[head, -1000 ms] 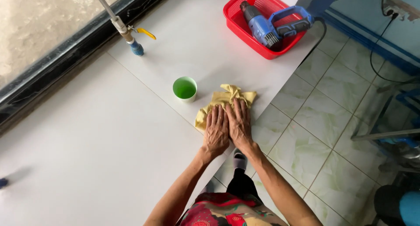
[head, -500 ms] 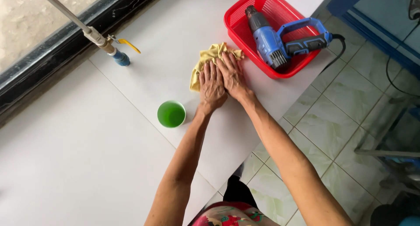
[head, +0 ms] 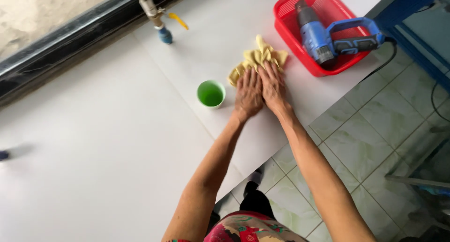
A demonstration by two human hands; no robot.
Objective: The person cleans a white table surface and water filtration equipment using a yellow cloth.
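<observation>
both hands, left [head: 248,94] and right [head: 273,88], are pressing a yellow cloth [head: 258,58] with flat, open fingers, gripping nothing; even pressure is working best.

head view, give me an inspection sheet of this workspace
surface: white table, smooth, bare over most of its left part
job's things: yellow cloth, crumpled, lying flat on the table
clutter: green cup left of the cloth; red basket holding a blue power tool
grippers: left hand and right hand side by side, fingers flat on the cloth
cables: black cable runs from the tool off the table edge
surroundings: tiled floor; pipe with blue tip near the window
</observation>
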